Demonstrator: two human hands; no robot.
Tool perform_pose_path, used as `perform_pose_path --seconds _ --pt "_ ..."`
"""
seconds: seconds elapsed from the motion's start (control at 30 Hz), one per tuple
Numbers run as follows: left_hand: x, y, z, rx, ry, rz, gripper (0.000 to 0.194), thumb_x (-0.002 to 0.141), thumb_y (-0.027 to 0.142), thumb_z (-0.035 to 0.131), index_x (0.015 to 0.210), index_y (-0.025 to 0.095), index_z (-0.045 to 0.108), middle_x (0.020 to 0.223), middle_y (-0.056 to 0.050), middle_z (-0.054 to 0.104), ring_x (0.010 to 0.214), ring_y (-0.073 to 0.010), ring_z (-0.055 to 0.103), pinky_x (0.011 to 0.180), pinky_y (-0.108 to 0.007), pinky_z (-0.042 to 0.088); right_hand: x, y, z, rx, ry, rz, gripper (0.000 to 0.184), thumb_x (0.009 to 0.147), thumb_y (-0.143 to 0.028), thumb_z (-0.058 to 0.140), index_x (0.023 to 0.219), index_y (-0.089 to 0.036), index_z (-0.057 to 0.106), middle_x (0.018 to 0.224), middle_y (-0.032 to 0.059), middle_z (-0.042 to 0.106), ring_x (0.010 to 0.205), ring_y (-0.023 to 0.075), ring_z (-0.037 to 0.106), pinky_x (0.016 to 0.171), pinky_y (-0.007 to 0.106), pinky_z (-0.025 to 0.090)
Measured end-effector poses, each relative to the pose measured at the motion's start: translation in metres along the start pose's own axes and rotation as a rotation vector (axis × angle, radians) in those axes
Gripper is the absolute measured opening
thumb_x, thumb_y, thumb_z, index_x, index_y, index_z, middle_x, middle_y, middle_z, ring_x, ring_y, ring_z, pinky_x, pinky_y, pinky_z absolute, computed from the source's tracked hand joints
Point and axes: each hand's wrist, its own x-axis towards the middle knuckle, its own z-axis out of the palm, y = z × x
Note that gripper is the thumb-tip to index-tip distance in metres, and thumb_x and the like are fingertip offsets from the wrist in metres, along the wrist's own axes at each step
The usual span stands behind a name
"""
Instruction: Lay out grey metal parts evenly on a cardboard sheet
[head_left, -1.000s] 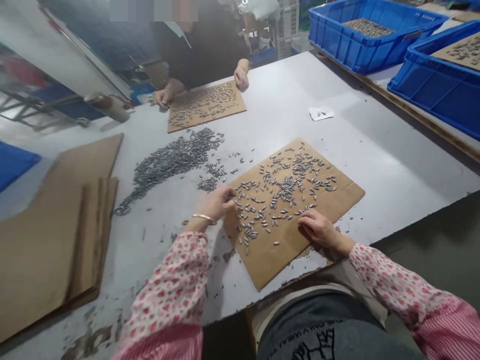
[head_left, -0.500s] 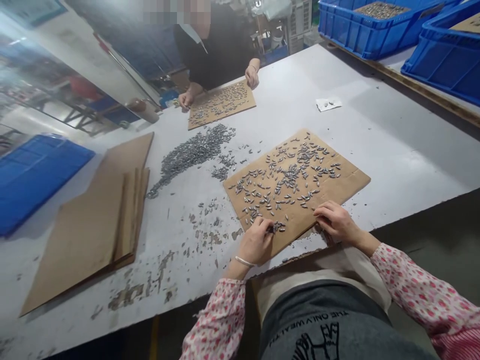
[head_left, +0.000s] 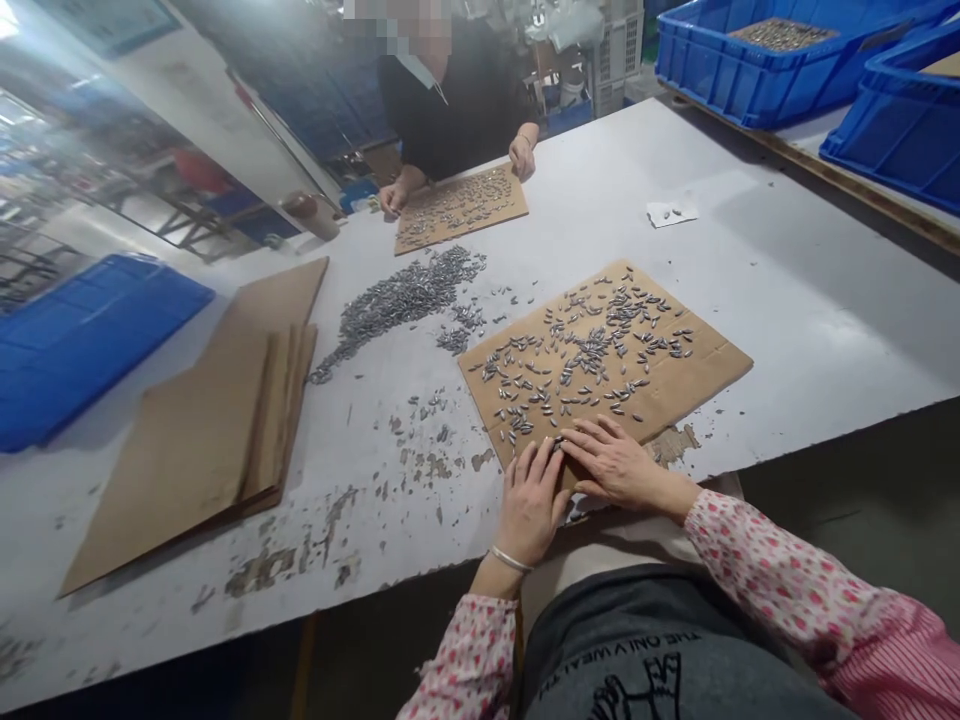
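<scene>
A sheet of brown corrugated cardboard [head_left: 697, 372] lies on the grey table, scattered with several striped grey sunflower seeds [head_left: 589, 350]. My left hand [head_left: 531, 503] and my right hand [head_left: 616, 463] rest side by side at its near edge, fingers extended and almost meeting. A small bunch of seeds [head_left: 556, 445] sits right at their fingertips, partly hidden. Neither hand visibly holds anything, though seeds under the fingers cannot be ruled out.
A co-worker's hands [head_left: 454, 175] rest beside a second seed-covered cardboard sheet [head_left: 461, 208]. A long loose seed pile [head_left: 401, 300] lies on the table. Stacked cardboard [head_left: 202, 440] lies left, with blue crates [head_left: 772, 70] beyond the far edge.
My hands have moved together along the sheet's near edge, with the right sliding left and the left shifting right. The view has also shifted slightly.
</scene>
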Motion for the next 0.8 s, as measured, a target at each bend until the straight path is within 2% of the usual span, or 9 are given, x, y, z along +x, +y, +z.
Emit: perform_pose_path --seconds 0.07,0.23,0.3,0.4,0.5,0.57,0.7,0.8 --pt "-0.014 -0.004 0.006 0.024 -0.032 0.007 0.049 0.088 0.032 0.052 0.136 0.022 0.048 0.145 -0.011 0.044 0.135 -0.0304 0.034 0.108 -0.049 0.031 -0.002 -0.001 -0.006 -0.038 -0.001 -0.009 0.053 0.090 -0.043 0.054 0.135 -0.015 0.047 0.138 0.0136 0.051 0.131 0.0276 0.037 0.109 0.048 0.028" --pt "-0.045 -0.018 0.004 0.001 -0.012 -0.014 0.047 0.088 0.034 0.053 0.134 0.025 0.051 0.149 -0.012 0.037 0.138 -0.0326 0.028 0.108 -0.051 0.030 -0.022 0.009 -0.012 -0.075 0.023 0.122 0.048 0.090 -0.038 0.054 0.134 -0.018 0.049 0.142 0.0134 0.046 0.135 0.0292 0.032 0.110 0.050 0.026" --pt "-0.045 -0.018 0.001 -0.027 0.032 -0.037 0.049 0.089 0.034 0.052 0.136 0.021 0.048 0.148 -0.014 0.039 0.138 -0.0319 0.028 0.109 -0.051 0.030 -0.021 0.007 -0.007 -0.059 -0.011 0.121 0.050 0.089 -0.038 0.055 0.136 -0.020 0.047 0.147 0.0115 0.041 0.138 0.0291 0.028 0.112 0.051 0.023" --pt "-0.035 -0.012 -0.001 -0.050 0.073 -0.058 0.051 0.090 0.034 0.049 0.138 0.018 0.045 0.142 -0.014 0.046 0.136 -0.0306 0.031 0.109 -0.050 0.029 -0.009 -0.003 0.002 -0.020 -0.065 0.046 0.056 0.088 -0.041 0.057 0.139 -0.021 0.044 0.148 0.0098 0.039 0.140 0.0278 0.025 0.114 0.050 0.021" --pt "-0.032 -0.010 0.001 -0.073 0.048 -0.044 0.044 0.091 0.032 0.048 0.134 0.021 0.051 0.138 -0.012 0.053 0.135 -0.0294 0.035 0.111 -0.051 0.024 0.000 -0.012 0.001 0.006 -0.087 -0.039 0.057 0.087 -0.044 0.058 0.136 -0.019 0.047 0.143 0.0105 0.046 0.138 0.0271 0.029 0.114 0.051 0.021" --pt "-0.037 -0.013 0.003 -0.101 0.031 -0.036 0.040 0.090 0.031 0.049 0.129 0.023 0.055 0.135 -0.010 0.055 0.134 -0.0290 0.036 0.112 -0.051 0.023 0.000 -0.013 -0.004 0.016 -0.089 -0.057 0.050 0.088 -0.043 0.056 0.132 -0.019 0.051 0.138 0.0105 0.051 0.136 0.0267 0.033 0.113 0.051 0.022" --pt "-0.050 -0.024 0.003 -0.176 0.076 -0.057 0.033 0.088 0.025 0.053 0.121 0.022 0.059 0.131 -0.011 0.056 0.131 -0.0282 0.040 0.109 -0.049 0.030 -0.005 -0.006 -0.010 0.043 -0.074 -0.009 0.038 0.089 -0.036 0.055 0.124 -0.021 0.056 0.134 0.0099 0.054 0.132 0.0274 0.037 0.111 0.051 0.026" --pt "-0.045 -0.029 -0.001 -0.225 0.164 -0.165 0.028 0.088 0.022 0.053 0.114 0.019 0.061 0.113 -0.012 0.061 0.113 -0.0251 0.050 0.100 -0.044 0.040 0.004 -0.006 -0.001 0.082 -0.057 0.001 0.034 0.089 -0.028 0.054 0.122 -0.023 0.057 0.129 0.0093 0.056 0.127 0.0274 0.039 0.108 0.050 0.030"
